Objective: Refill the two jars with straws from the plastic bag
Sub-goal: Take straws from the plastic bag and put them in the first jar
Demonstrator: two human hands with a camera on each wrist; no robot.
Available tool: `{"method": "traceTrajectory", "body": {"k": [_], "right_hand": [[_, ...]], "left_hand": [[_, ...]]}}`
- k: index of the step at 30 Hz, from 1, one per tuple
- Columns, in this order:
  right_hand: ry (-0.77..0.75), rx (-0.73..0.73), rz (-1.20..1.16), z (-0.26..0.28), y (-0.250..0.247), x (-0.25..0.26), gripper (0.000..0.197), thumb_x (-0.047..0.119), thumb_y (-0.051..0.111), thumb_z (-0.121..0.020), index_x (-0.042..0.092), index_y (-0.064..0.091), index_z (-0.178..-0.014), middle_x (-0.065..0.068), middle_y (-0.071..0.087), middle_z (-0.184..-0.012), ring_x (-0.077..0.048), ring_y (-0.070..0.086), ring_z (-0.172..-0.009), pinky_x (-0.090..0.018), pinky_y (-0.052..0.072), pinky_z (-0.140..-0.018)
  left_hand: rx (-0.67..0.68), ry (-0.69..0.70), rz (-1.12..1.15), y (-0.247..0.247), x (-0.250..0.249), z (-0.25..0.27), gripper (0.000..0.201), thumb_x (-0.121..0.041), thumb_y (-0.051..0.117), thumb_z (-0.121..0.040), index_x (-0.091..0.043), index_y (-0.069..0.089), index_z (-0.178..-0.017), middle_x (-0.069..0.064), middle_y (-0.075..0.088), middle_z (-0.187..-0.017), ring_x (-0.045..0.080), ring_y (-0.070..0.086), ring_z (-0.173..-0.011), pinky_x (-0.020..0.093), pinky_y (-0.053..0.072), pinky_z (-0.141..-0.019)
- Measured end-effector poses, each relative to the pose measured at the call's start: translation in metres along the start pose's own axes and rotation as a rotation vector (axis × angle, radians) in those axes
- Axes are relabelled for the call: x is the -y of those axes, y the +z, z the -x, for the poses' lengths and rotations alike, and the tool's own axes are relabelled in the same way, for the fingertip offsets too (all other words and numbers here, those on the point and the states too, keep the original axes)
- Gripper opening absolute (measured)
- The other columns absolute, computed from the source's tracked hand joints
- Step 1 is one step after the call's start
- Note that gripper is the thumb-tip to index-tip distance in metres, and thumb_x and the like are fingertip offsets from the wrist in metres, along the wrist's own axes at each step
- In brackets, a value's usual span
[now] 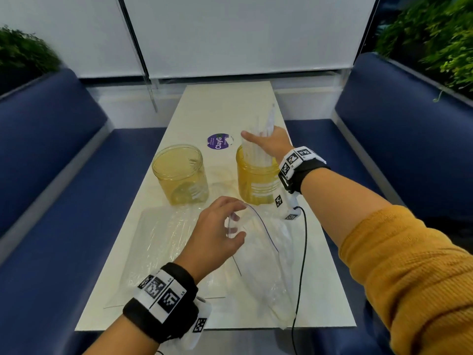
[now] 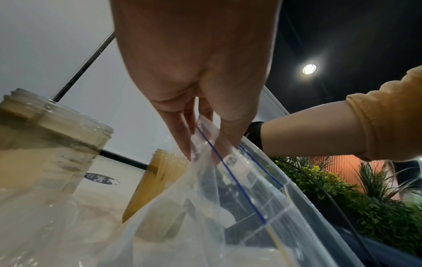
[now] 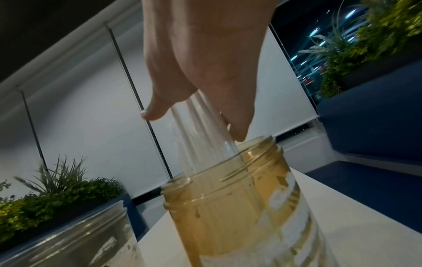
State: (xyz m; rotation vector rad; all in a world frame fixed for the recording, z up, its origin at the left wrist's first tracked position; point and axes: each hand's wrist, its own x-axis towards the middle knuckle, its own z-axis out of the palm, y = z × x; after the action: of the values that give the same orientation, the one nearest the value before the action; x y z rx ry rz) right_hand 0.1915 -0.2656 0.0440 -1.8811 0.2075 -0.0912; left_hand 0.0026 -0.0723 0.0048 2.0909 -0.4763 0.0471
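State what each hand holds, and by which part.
Right hand grips the bundle of clear plastic straws mid-length, lower ends in the amber jar. Left hand pinches the clear zip bag's opening edge.

Your right hand [image 3: 205,59] grips a bundle of clear straws [image 3: 200,137], lower ends inside the amber jar [image 3: 235,207]. Second jar [image 3: 68,240] at 7 o'clock, apart, on the white table [image 3: 356,225].

Pale worktop [image 1: 220,103] running lengthwise between two blue benches, left [image 1: 51,155] and right [image 1: 399,103]. A round purple sticker [image 1: 217,141] reading "ClayG…" lies on the far half. White roller blinds [image 1: 243,34] cover the window behind. Green plants stand behind each bench, left [image 1: 23,49] and right [image 1: 435,34]. A ceiling lamp [image 2: 309,68] glows overhead.
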Motion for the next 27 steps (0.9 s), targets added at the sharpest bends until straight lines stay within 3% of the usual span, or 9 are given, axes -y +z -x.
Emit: {"method": "traceTrajectory", "body": {"k": [4,7,11,14,16,20,23,25,27], "right_hand": [[0.029,0.036,0.183,-0.011,-0.004,-0.011,0.132,0.088,0.077,-0.026,0.017,0.054,-0.135,0.0,0.065,-0.127,-0.023,0.062,-0.117,-0.043,0.054,-0.097],[0.071,0.078,0.354,0.006,-0.008,0.004,0.136,0.088,0.072,-0.046,0.01,0.034,-0.152,-0.009,0.045,-0.152,-0.031,0.045,-0.139,-0.047,0.042,-0.11],[0.167,0.149,0.582,0.017,-0.016,0.017,0.154,0.098,0.06,-0.036,0.006,0.027,-0.154,-0.013,0.037,-0.157,-0.036,0.039,-0.142,-0.05,0.037,-0.113],[-0.022,-0.04,0.699,0.038,-0.025,0.03,0.099,0.08,0.067,-0.065,0.013,0.053,-0.137,-0.011,0.058,-0.137,-0.032,0.052,-0.128,-0.045,0.044,-0.103],[-0.189,-0.172,0.57,0.067,-0.032,0.045,0.05,0.061,0.066,-0.083,0.018,0.069,-0.107,-0.004,0.072,-0.105,-0.02,0.067,-0.096,-0.032,0.052,-0.08],[-0.163,0.1,0.455,0.139,-0.036,0.067,0.04,0.028,0.055,-0.097,0.006,0.07,-0.067,-0.006,0.068,-0.055,-0.013,0.06,-0.04,-0.022,0.048,-0.047],[0.085,0.385,0.548,0.176,-0.031,0.054,0.037,0.019,0.051,-0.097,-0.005,0.073,-0.079,-0.015,0.075,-0.07,-0.024,0.073,-0.059,-0.03,0.062,-0.061],[0.16,0.433,0.623,0.184,-0.026,0.033,0.035,0.019,0.05,-0.097,-0.003,0.073,-0.082,-0.014,0.076,-0.082,-0.028,0.075,-0.076,-0.033,0.063,-0.071],[0.173,0.444,0.791,0.187,-0.019,0.01,0.029,0.019,0.047,-0.099,0.005,0.065,-0.08,-0.007,0.067,-0.086,-0.026,0.066,-0.082,-0.026,0.053,-0.065]], "left_hand": [[-0.006,0.01,0.013,0.001,0.0,-0.003,0.045,-0.001,0.075,-0.08,-0.016,0.067,-0.121,-0.008,0.063,-0.114,0.008,0.061,-0.097,0.025,0.061,-0.074],[0.006,0.03,0.011,0.0,0.0,-0.005,0.043,-0.001,0.075,-0.08,-0.016,0.067,-0.12,-0.007,0.062,-0.114,0.009,0.061,-0.096,0.025,0.061,-0.073],[0.004,0.057,-0.14,-0.004,0.0,-0.006,0.042,-0.012,0.074,-0.081,-0.024,0.065,-0.121,-0.014,0.062,-0.115,0.007,0.06,-0.093,0.031,0.059,-0.073],[0.031,0.056,-0.324,-0.009,-0.006,-0.01,0.052,-0.02,0.069,-0.08,-0.032,0.059,-0.129,-0.02,0.059,-0.125,0.007,0.058,-0.1,0.032,0.054,-0.082],[0.067,0.042,-0.371,-0.01,-0.011,-0.016,0.062,-0.02,0.067,-0.078,-0.033,0.053,-0.137,-0.019,0.055,-0.136,0.01,0.057,-0.113,0.031,0.052,-0.091],[0.107,0.071,-0.374,-0.003,-0.018,-0.031,0.071,-0.011,0.067,-0.072,-0.02,0.053,-0.142,-0.006,0.056,-0.141,0.019,0.058,-0.115,0.025,0.045,-0.092],[0.099,0.116,-0.263,0.004,-0.019,-0.035,0.065,-0.001,0.066,-0.07,-0.014,0.057,-0.133,-0.003,0.061,-0.123,0.018,0.058,-0.099,0.021,0.042,-0.081],[0.102,0.121,-0.243,0.008,-0.018,-0.035,0.069,0.001,0.068,-0.069,-0.014,0.057,-0.135,-0.002,0.06,-0.132,0.017,0.058,-0.107,0.019,0.042,-0.086],[0.116,0.118,-0.259,0.012,-0.017,-0.035,0.071,0.001,0.067,-0.07,-0.013,0.056,-0.139,-0.003,0.056,-0.14,0.017,0.056,-0.12,0.022,0.043,-0.099]]}}
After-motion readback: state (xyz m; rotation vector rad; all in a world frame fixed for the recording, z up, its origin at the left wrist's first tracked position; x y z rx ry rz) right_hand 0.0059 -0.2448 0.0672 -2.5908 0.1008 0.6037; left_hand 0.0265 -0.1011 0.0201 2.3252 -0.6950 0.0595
